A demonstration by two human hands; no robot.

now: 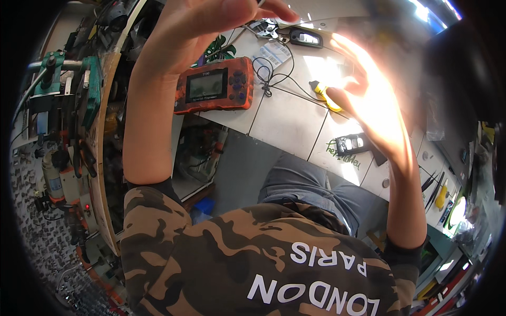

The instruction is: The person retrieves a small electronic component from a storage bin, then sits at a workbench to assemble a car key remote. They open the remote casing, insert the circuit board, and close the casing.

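Note:
My left hand (221, 17) is raised at the top edge, partly cut off, with a thin object (261, 2) between thumb and finger. What the object is cannot be made out. Below that forearm lies an orange handheld programmer (213, 86) with a grey screen and dark buttons. My right hand (361, 89), bleached by sunlight, has its thumb across a yellow item with a black end (331, 99); glare hides whether the fingers grip it. A black car key fob (306, 38) lies between the hands, and another dark fob (351, 144) with pale buttons rests below the right hand.
A looped black cable (267, 85) crosses the white tiled bench (282, 114) beside a printed packet (272, 55). Metal parts (267, 28) lie at the back. Several thin tools and a yellow-handled one (441, 195) are at right. A green clamp-like machine (91, 89) stands at left.

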